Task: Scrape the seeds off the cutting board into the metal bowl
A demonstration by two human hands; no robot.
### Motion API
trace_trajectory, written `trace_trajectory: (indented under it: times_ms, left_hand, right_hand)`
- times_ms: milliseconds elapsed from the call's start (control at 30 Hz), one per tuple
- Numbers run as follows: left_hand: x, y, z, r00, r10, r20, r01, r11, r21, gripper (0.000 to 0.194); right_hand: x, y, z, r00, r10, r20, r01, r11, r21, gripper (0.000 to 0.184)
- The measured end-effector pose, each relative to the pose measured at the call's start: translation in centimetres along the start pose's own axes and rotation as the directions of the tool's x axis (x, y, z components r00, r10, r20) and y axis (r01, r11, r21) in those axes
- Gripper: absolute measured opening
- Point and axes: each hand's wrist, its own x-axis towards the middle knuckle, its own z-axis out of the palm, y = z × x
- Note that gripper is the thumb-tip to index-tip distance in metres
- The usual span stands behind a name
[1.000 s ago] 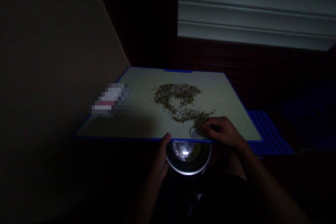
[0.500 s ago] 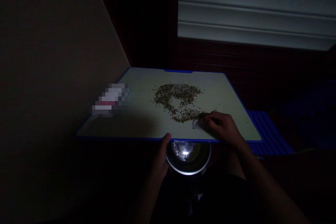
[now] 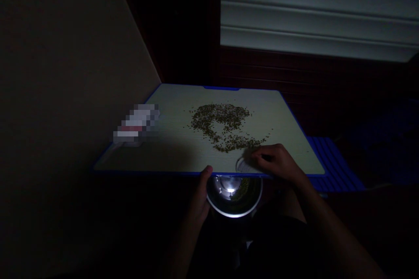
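Note:
A pale board with a blue rim [image 3: 183,157] lies before me, with a ring-shaped spread of small green beans [image 3: 222,126] on it. My left hand [image 3: 200,196] grips a shiny steel bowl [image 3: 234,196] just under the board's near edge; some beans lie inside it. My right hand [image 3: 278,163] is closed on a small clear cup [image 3: 244,165] lying on its side at the near edge, right above the bowl and just below the beans.
A blurred whitish packet [image 3: 137,124] lies on the board's left side. A beige wall [image 3: 65,74] stands at the left. White slatted blinds [image 3: 314,13] hang behind. A blue ribbed object [image 3: 330,165] is at the right. The room is very dark.
My right hand pushed the cup up to the beans, then drew it back to the board's near edge above the bowl. The left hand and bowl stayed put.

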Motion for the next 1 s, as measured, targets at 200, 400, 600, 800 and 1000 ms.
trace_trajectory:
  times_ms: [200,400,600,800,1000]
  left_hand:
    - [-0.1,0.1,0.1,0.999,-0.022,-0.042,0.023,1.0,0.018,0.043]
    - [0.1,-0.2,0.0,1.0,0.028,-0.011,-0.028,1.0,-0.014,0.042]
    - [0.1,-0.2,-0.1,0.999,0.035,-0.012,-0.035,0.999,0.0,0.047]
    - [0.3,-0.4,-0.2,0.999,0.004,0.034,-0.004,1.0,-0.006,0.049]
    - [0.3,-0.3,-0.1,0.998,0.056,0.014,-0.056,0.998,-0.029,0.049]
  right_hand:
    - [-0.1,0.3,0.0,0.999,-0.025,0.022,0.025,1.0,0.011,0.025]
    - [0.2,0.5,0.2,0.968,0.034,-0.25,-0.053,0.996,-0.07,0.028]
    - [0.4,0.5,0.3,0.996,-0.014,-0.087,0.006,0.995,-0.098,0.027]
    - [0.6,-0.6,0.2,0.998,-0.066,0.018,0.068,0.995,-0.073,0.025]
    - [1.0,-0.6,0.5,0.995,-0.096,0.017,0.097,0.991,-0.091,0.025]
